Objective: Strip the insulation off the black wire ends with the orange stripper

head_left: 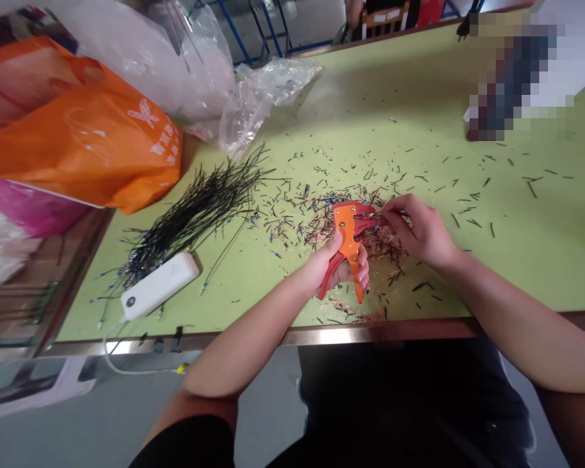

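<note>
"What is the left hand doing?"

"It is clenching one wire stripper, a flat orange body with glossy dark red handles. The fingers are curling around the red grip, and the thumb is pressing across the orange side."

"And the right hand?"

"Its fingertips are pinching one thin black wire, and the wire is reaching into the head of the stripper. The fingers are closed on it, not released."

"What is lying near the fingers?"

"A fluffy, tangled heap of fine copper strands is spreading just below the right fingers, and short black insulation offcuts are scattering across the smooth pale green table, far too many to count."

"Anything to the left of the hands?"

"A loose bundle of black wires with small blue terminals is fanning out there, also beyond counting. One white power bank with a white cable is sitting beside that bundle, while one crumpled orange plastic bag and one clear plastic bag are lying farther from the fingers, up the table."
</note>
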Demonstrator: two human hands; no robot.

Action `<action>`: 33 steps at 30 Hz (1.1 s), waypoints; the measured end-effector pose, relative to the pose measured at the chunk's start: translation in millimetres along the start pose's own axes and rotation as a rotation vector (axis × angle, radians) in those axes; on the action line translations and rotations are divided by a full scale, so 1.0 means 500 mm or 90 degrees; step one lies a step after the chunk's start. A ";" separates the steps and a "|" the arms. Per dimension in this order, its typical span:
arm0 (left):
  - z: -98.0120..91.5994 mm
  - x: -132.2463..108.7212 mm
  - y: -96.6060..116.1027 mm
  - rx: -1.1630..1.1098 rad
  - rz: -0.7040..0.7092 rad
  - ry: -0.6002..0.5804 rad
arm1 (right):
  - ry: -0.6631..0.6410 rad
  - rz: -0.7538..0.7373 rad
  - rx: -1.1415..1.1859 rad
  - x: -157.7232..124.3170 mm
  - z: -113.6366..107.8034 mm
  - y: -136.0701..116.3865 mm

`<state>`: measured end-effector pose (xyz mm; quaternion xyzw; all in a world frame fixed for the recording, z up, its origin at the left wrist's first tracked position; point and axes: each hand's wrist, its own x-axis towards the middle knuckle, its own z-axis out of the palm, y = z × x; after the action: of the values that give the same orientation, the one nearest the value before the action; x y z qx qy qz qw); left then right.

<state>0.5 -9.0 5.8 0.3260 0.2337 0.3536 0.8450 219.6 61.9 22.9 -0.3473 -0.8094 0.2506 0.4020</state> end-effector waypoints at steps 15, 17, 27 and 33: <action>0.009 -0.001 -0.013 0.095 0.021 0.053 | -0.029 -0.023 -0.067 -0.002 -0.004 -0.020; 0.010 -0.002 -0.014 0.105 0.022 0.056 | -0.021 -0.024 -0.061 -0.002 -0.004 -0.025; 0.027 -0.002 -0.015 0.091 0.027 0.095 | -0.001 0.020 0.027 -0.006 0.014 -0.023; 0.035 -0.002 -0.017 0.065 0.036 0.111 | 0.022 0.058 0.066 -0.004 0.024 -0.022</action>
<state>14.8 -21.1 11.8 0.3432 0.3150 0.3922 0.7932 206.9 51.8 22.9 -0.3667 -0.7714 0.3043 0.4218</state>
